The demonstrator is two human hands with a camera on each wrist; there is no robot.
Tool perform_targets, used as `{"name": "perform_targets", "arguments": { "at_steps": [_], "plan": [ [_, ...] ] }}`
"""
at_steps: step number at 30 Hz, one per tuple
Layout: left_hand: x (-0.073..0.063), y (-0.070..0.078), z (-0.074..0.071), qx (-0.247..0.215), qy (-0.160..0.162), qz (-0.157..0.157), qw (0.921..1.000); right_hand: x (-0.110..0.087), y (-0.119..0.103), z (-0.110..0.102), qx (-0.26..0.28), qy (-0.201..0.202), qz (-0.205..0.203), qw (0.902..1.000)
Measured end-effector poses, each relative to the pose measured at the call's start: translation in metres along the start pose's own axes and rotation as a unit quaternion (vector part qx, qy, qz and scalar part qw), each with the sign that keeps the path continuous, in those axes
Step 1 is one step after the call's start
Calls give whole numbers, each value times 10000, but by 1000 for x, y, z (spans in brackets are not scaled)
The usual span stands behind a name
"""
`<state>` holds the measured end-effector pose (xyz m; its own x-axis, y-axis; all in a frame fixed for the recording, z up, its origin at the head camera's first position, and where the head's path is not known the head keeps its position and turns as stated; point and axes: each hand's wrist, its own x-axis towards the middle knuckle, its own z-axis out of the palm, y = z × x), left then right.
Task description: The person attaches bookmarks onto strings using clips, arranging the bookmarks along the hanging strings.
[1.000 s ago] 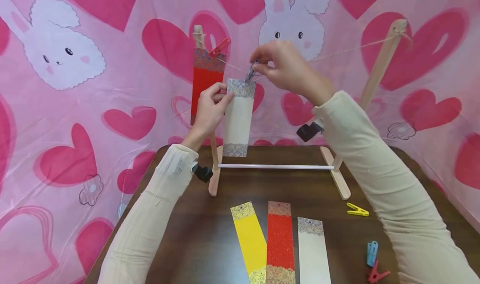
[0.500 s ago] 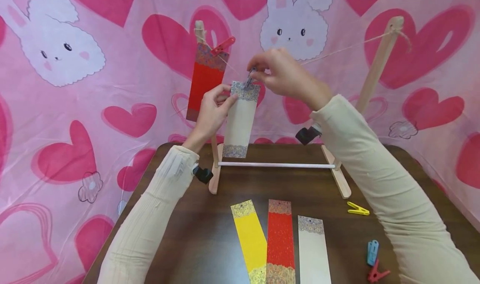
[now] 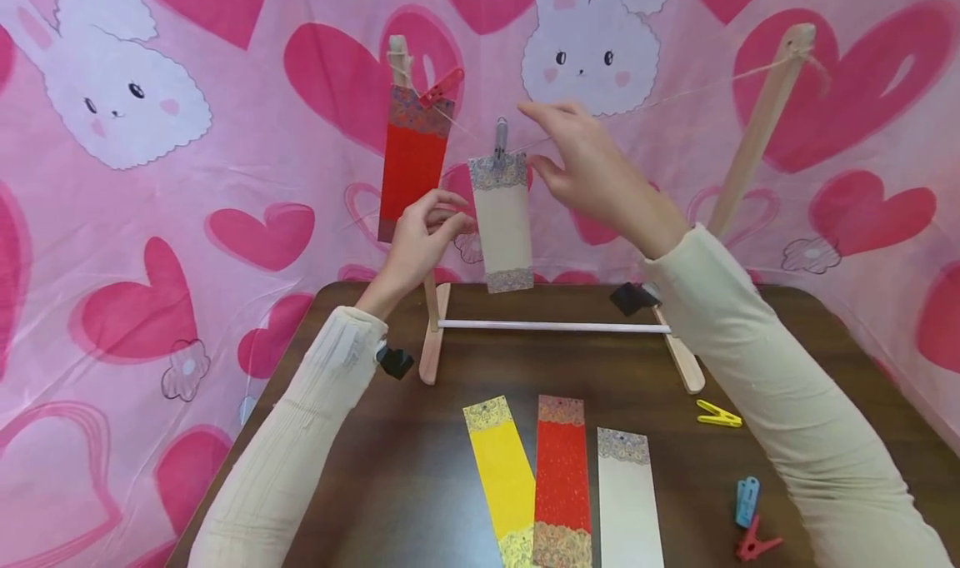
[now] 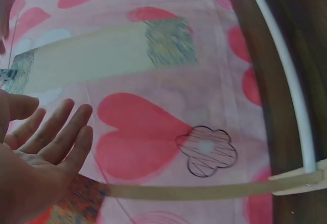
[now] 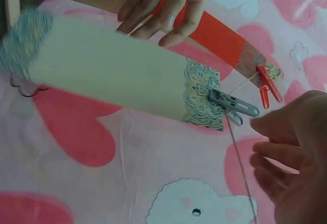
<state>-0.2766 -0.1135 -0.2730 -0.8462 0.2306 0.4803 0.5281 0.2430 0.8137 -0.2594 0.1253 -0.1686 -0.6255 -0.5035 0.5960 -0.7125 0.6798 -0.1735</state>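
Observation:
A white bookmark-like card with patterned ends (image 3: 502,222) hangs from the string (image 5: 238,157), held there by a grey clothespin (image 3: 501,138). Just left of the card, my left hand (image 3: 423,233) is off it, fingers loosely bent and holding nothing. My right hand (image 3: 592,164) is to the right of the clothespin, thumb and fingers spread apart with a gap between them. Farther left on the same string, a red card (image 3: 415,164) hangs under a red clothespin (image 3: 442,87). In the right wrist view the grey clothespin (image 5: 234,104) grips the card's patterned top edge.
The string runs between two wooden posts (image 3: 761,127) joined by a white rod (image 3: 555,326). On the dark table lie a yellow card (image 3: 501,476), a red card (image 3: 562,472), a white card (image 3: 628,501), and yellow (image 3: 718,414), blue (image 3: 747,501) and red (image 3: 757,540) clothespins.
Both hands have let go: the left released the white card and drew slightly down, the right released the grey clothespin and moved right. The card now hangs by itself.

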Motion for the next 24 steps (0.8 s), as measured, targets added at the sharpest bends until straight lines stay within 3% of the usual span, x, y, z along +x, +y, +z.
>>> {"name": "perform_targets", "arguments": {
  "at_steps": [4,8,15,24],
  "plan": [
    [-10,-8,-3,-143,-165,-73,9997,-26,5,-1,20,747,-445,9962],
    [-22,-13,-6,-131,-144,-75,9998,-47,8,-2,49,1108,-672,9916],
    [-42,-18,-8,100,111,-88,9998,-78,11,-3,-5,1199,-746,9900],
    [-64,-21,-2,600,134,-192,9979,-122,19,5,272,1219,-260,9918]
  ]
}}
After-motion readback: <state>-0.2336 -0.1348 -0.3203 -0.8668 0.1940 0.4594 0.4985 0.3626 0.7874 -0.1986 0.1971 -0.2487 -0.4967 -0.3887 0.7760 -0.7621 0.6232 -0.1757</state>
